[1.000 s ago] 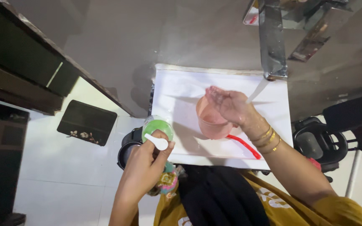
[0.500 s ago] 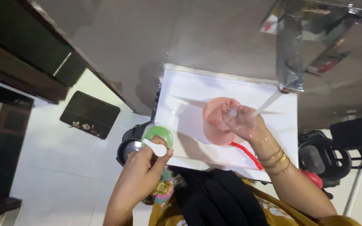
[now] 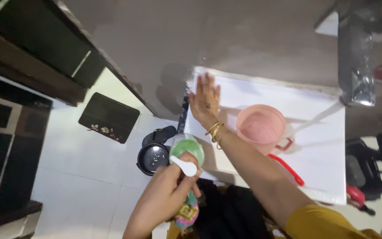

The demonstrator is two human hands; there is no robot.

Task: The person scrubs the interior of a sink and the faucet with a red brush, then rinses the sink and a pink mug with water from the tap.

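1. Our left hand (image 3: 166, 194) has its grip closed around a green cup (image 3: 187, 148) and a white spoon (image 3: 183, 165), held off the sink's near-left corner, likely to keep them dry.
2. Our right hand (image 3: 205, 101) lies open and flat, holding nothing, on the white sink (image 3: 319, 146) near its far-left corner.
3. A pink mug (image 3: 261, 126) sits mid-sink where the tap (image 3: 355, 66) water arrives.

Sink basin (image 3: 315, 146) floor lies open left of the pink mug (image 3: 261, 125). The tap (image 3: 356, 66) overhangs the right rim.
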